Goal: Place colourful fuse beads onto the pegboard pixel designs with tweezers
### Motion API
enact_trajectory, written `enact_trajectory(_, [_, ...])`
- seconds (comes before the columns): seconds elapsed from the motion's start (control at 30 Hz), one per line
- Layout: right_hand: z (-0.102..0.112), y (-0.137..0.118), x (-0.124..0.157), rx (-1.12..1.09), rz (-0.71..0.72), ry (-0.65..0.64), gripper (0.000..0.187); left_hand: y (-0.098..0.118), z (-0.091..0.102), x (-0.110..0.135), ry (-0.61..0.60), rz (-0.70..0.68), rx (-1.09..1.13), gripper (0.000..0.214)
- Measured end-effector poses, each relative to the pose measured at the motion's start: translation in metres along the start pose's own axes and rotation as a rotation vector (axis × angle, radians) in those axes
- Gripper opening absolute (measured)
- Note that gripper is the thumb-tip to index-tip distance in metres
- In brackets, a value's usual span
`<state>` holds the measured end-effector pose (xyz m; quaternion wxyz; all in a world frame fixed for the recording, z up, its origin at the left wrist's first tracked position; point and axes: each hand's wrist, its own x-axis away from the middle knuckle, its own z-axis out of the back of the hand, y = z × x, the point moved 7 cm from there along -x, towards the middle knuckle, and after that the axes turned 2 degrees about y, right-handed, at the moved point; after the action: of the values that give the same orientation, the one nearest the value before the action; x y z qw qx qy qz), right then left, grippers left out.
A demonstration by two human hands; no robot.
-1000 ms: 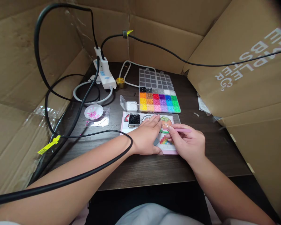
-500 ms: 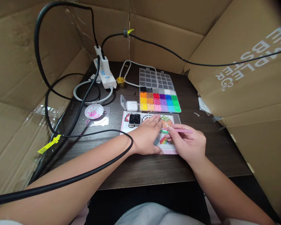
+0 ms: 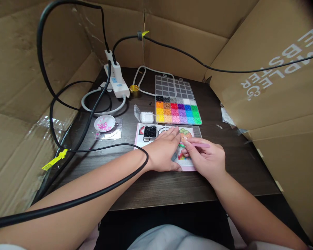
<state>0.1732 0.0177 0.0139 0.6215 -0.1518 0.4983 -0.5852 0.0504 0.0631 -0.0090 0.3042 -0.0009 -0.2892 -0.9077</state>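
My left hand (image 3: 167, 149) lies flat with its fingers stretched out over a printed pattern sheet (image 3: 139, 140) and the clear pegboard (image 3: 197, 131) on top of it. In my right hand (image 3: 207, 156) is a pair of pink tweezers (image 3: 201, 145), pinched between thumb and fingers. Its tips are down by the orange and green patch of the pattern, and the fingers hide them. A small box of black beads (image 3: 150, 131) stands on the sheet, left of my left hand. Both hands cover much of the sheet's middle.
Behind the sheet are an open sorting box of coloured beads (image 3: 177, 113) and a small box of white beads (image 3: 147, 117). A white dish (image 3: 104, 124) with pink beads stands left on another pegboard (image 3: 117, 133). A black cable (image 3: 94, 196) hangs across my left forearm. Nearby lies a power strip (image 3: 120, 86).
My right hand has shifted slightly left with the tweezers, closer to my left hand. My left hand stays in place.
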Motion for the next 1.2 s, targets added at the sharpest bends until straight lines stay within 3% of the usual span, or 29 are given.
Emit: enact_trajectory(1.2, [0.0097, -0.0041, -0.0007, 0.040, 0.047, 0.037, 0.004, 0.0006, -0.0010, -0.0012, -0.039, 0.011, -0.021, 0.119])
